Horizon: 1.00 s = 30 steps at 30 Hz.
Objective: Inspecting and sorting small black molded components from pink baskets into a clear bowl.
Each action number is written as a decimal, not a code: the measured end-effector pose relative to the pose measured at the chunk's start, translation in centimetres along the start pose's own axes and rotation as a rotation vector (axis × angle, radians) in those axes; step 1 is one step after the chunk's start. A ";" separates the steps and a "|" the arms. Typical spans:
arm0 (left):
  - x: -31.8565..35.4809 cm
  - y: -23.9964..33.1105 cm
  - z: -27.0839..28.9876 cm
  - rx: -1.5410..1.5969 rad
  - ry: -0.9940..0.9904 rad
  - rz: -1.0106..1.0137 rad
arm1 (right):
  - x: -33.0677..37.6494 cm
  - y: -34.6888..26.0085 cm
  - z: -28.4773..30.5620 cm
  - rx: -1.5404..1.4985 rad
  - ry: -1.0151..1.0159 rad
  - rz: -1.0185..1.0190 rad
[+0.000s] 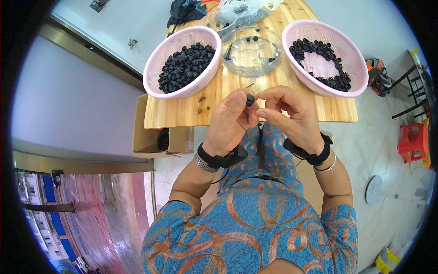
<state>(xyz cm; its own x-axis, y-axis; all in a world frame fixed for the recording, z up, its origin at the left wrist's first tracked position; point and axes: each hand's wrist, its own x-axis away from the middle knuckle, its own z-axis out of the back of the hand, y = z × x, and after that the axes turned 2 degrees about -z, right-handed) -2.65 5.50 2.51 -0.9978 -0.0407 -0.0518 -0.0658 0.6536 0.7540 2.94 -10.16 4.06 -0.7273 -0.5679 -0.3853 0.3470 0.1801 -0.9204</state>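
My left hand is closed around a small black round part, gripped near the thumb tip above the table's front edge. Close beside it, my right hand has its thumb and forefinger bent toward the part in a pinch; whatever sits between those fingertips is too small to make out. A thin pointed tip shows just beyond the left fingers, and I cannot tell what it belongs to. Ahead on the left stands a pink basket heaped with black parts. Another pink basket on the right holds a ring of similar parts.
Between the baskets, a clear round tub holds a few black pieces. Behind it are a smaller clear bowl and plastic bags on the wooden table. A cardboard box stands below left; a red stool is far right.
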 end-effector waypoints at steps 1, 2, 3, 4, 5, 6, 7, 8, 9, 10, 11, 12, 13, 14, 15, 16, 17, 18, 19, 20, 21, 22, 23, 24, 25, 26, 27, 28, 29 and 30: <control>0.0 0.2 0.2 0.023 -0.022 0.007 | 0.0 0.3 -0.1 -0.043 -0.005 -0.022; -0.1 0.6 0.4 0.017 -0.021 -0.002 | -0.1 0.5 -0.2 -0.087 -0.011 -0.042; -0.4 1.3 0.7 -0.009 -0.031 -0.002 | -0.1 0.4 -0.1 -0.091 -0.018 -0.034; -0.6 2.0 1.1 -0.037 -0.039 -0.005 | -0.1 0.4 -0.2 -0.100 -0.027 -0.090; -0.8 2.6 1.4 -0.046 -0.035 -0.019 | -0.2 0.4 -0.2 -0.108 -0.036 -0.145; -0.9 3.3 1.7 -0.102 -0.023 -0.058 | -0.2 0.4 0.0 -0.039 -0.058 -0.135; -1.1 3.9 2.0 -0.158 -0.014 -0.096 | -0.1 0.5 0.1 -0.043 -0.066 -0.122; -1.3 4.6 2.1 -0.187 0.052 -0.111 | -0.1 0.7 0.1 -0.052 -0.073 -0.138; -1.6 5.5 2.3 -0.195 0.052 -0.122 | -0.1 1.0 0.3 -0.060 -0.079 -0.155; -1.8 6.6 2.5 -0.335 0.091 -0.126 | -0.1 1.4 0.5 -0.064 -0.096 -0.167; -2.2 7.7 2.9 -0.472 0.129 -0.126 | 0.0 1.6 0.7 -0.065 -0.099 -0.159; -2.7 9.0 3.5 -0.540 0.109 -0.129 | 0.0 1.8 0.8 -0.063 -0.080 -0.161; -3.2 10.3 4.3 -0.694 0.144 -0.164 | 0.0 1.8 1.0 -0.065 -0.061 -0.160; -3.7 11.6 4.7 -0.882 0.171 -0.190 | 0.1 2.1 1.2 -0.067 -0.059 -0.159; -4.2 12.8 5.2 -1.068 0.196 -0.214 | 0.1 2.5 1.4 -0.082 -0.039 -0.154; -5.0 14.1 6.4 -1.277 0.144 -0.302 | 0.1 2.7 1.6 -0.095 -0.017 -0.149; -5.5 15.1 6.7 -1.485 0.086 -0.389 | 0.1 2.7 1.9 -0.097 -0.012 -0.152; -5.5 16.1 6.6 -1.599 0.212 -0.225 | 0.0 2.7 2.2 -0.083 -0.017 -0.193; -6.0 16.9 7.0 -1.601 0.209 -0.223 | -0.1 2.6 2.4 -0.069 -0.025 -0.229; -7.3 17.7 7.4 -1.842 0.102 -0.434 | -0.2 2.8 2.6 -0.070 -0.018 -0.230; -8.7 18.3 7.7 -2.068 -0.015 -0.657 | -0.2 3.0 2.7 -0.027 -0.012 -0.191; -10.2 18.4 7.2 -2.090 -0.086 -0.676 | -0.3 3.3 2.8 0.019 -0.008 -0.157; -11.5 18.4 6.1 -2.087 -0.091 -0.681 | -0.3 3.2 3.0 0.023 -0.003 -0.156; -13.0 18.3 4.8 -2.086 -0.128 -0.510 | -0.3 3.0 3.1 0.067 -0.015 -0.142; -14.8 18.2 4.2 -2.081 -0.162 -0.336 | -0.5 3.1 3.2 0.107 -0.031 -0.128; -16.8 18.4 4.6 -2.101 -0.211 -0.303 | -0.7 3.2 3.1 0.103 -0.036 -0.126; -19.3 18.3 5.4 -2.115 -0.265 -0.274 | -0.7 3.3 3.1 0.107 -0.079 -0.153; -21.9 17.8 5.7 -2.169 -0.322 -0.253 | -0.6 3.3 3.4 0.117 -0.113 -0.183; -24.2 17.4 6.2 -2.228 -0.374 -0.228 | -0.6 3.3 3.4 0.119 -0.110 -0.183; -26.1 17.3 7.0 -2.283 -0.406 -0.170 | -0.8 3.3 3.2 0.158 -0.164 -0.176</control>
<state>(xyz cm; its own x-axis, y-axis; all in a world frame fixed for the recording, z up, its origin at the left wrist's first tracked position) 22.32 23.16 12.34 -0.9523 0.3034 -0.0339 -0.3020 -0.9525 -0.0407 6.53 -11.71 1.57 -0.6836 -0.7040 -0.1928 0.3211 -0.0529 -0.9456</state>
